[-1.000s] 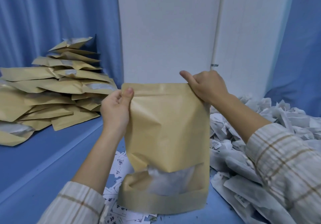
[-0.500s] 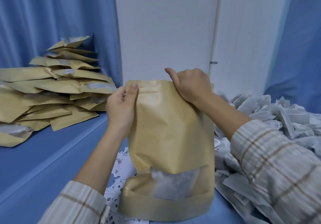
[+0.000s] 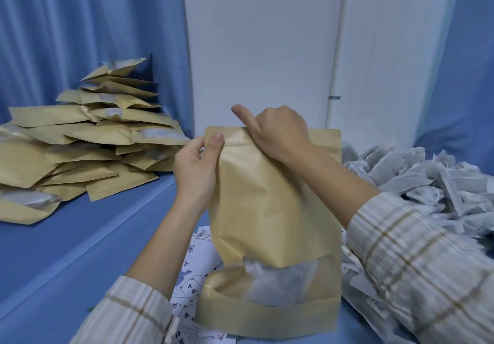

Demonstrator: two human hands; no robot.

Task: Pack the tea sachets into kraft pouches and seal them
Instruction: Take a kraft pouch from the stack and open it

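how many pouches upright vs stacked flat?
1 upright: the pouch pinched at its top by the left hand and right hand. The rest lie in the pile at left; uncountable, many hidden.

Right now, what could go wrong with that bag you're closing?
The right hand presses only partway along the top of the bag, so the strip near the right corner might stay open and let tea bags fall out later. The left hand pinches just one corner, so the standing bag could tip onto the printed papers.
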